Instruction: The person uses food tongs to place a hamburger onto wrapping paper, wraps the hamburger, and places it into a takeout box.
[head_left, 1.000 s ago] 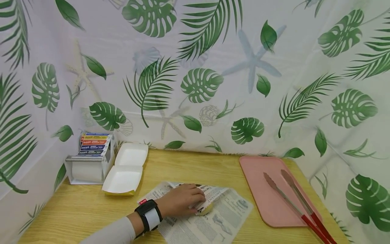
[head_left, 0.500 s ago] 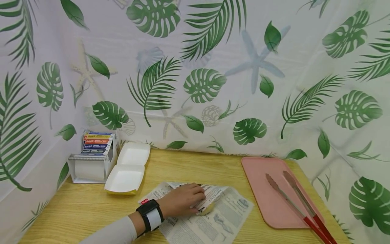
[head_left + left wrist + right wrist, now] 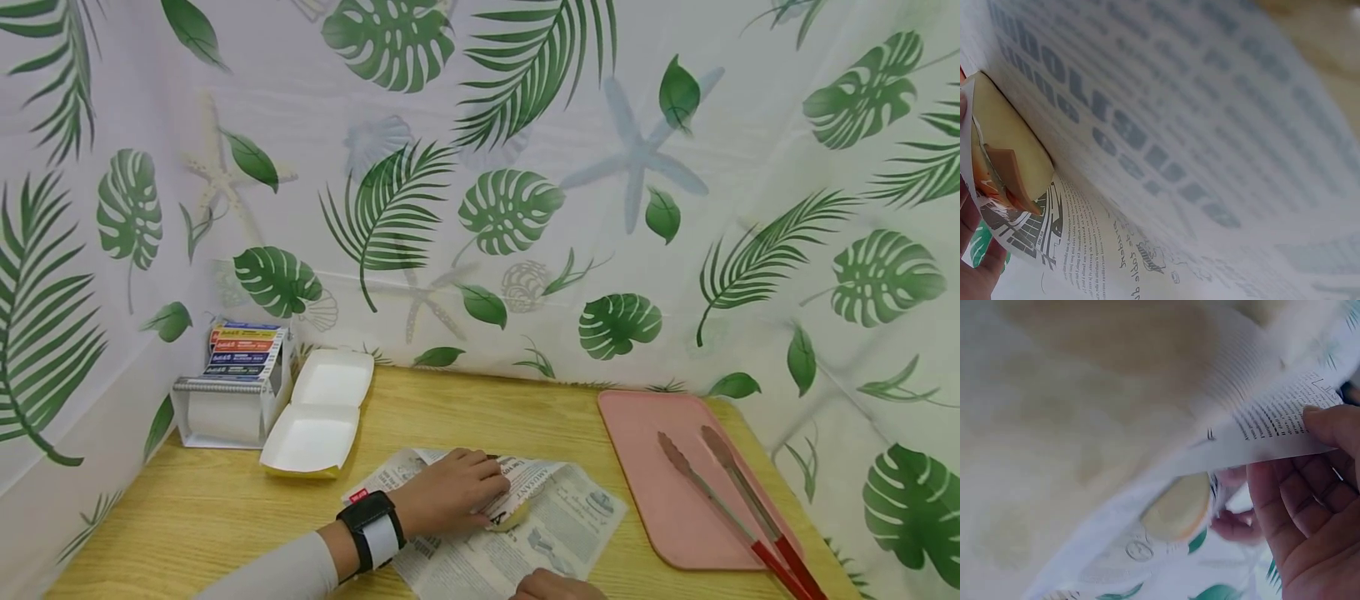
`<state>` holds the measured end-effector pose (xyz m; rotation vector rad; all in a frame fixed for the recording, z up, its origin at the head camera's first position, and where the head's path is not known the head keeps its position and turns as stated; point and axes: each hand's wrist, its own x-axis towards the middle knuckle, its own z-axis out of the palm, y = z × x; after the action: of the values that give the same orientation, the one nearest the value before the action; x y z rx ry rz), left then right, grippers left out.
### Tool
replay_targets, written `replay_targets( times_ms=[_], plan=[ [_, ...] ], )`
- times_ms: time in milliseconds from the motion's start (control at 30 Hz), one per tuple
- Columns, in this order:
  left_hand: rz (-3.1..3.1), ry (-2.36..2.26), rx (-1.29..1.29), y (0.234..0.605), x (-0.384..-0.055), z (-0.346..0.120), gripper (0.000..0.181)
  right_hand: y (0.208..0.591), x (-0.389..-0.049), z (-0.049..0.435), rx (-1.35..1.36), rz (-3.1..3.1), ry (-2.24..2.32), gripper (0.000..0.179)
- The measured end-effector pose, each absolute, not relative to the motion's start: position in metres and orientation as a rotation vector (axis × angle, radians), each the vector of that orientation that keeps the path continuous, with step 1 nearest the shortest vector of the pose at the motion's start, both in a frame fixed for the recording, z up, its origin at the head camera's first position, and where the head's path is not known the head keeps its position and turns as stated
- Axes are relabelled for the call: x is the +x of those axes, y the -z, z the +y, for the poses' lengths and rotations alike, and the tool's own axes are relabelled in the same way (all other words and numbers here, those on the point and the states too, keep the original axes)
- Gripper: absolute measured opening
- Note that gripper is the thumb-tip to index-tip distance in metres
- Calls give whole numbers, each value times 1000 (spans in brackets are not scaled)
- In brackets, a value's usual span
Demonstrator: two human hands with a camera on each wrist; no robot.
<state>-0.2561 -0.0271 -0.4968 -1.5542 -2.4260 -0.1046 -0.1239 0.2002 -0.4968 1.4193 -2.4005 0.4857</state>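
On the table, a sheet of newsprint-patterned wrapping paper [image 3: 558, 517] lies under a sandwich bun [image 3: 512, 518], with one flap folded over it. My left hand [image 3: 453, 493] holds that flap against the bun, its fingers bent over the top. The left wrist view shows the bun [image 3: 1013, 134] from the side, with a pinkish-brown slice [image 3: 1009, 172] and orange-red sauce in its cut. At the head view's bottom edge, part of my right hand [image 3: 558, 587] shows by the paper's near side. In the right wrist view, my right hand [image 3: 1319, 506] pinches the paper's edge [image 3: 1266, 419] between thumb and fingers.
An open white clamshell box [image 3: 318, 417] stands at the back left, beside a roll dispenser [image 3: 225, 408] stacked with coloured boxes. At the right, red-handled tongs [image 3: 720, 492] lie on a pink tray [image 3: 645, 467]. A leaf-printed sheet [image 3: 525, 333] hangs behind the table.
My right hand has come into the head view at the bottom edge. My left hand stays on the folded flap. The whole head view has shifted slightly.
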Motion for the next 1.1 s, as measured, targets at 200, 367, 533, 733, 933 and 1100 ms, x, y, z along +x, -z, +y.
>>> replay_targets(
  times_ms=[200,367,533,733,933,1100],
  plan=[
    [-2395,127,-1584,496,-258,-28,34,451,-151,202,1273,-2564,-603,5],
    [-2384,177,-1626,496,-260,-32,22,436,-182,207,1169,-2648,-862,10],
    [-2440,209,-1664,495,-263,-38,23,437,-212,209,1084,-2695,-959,7],
    [-2463,264,-1717,491,-272,-47,19,443,-243,206,962,-2769,-938,3],
    [-2566,751,-1750,494,-284,-56,16,453,-265,199,854,-2846,-893,8],
    [-2568,1027,-1711,496,-288,-64,15,464,-277,193,803,-2910,-843,10]
  ],
)
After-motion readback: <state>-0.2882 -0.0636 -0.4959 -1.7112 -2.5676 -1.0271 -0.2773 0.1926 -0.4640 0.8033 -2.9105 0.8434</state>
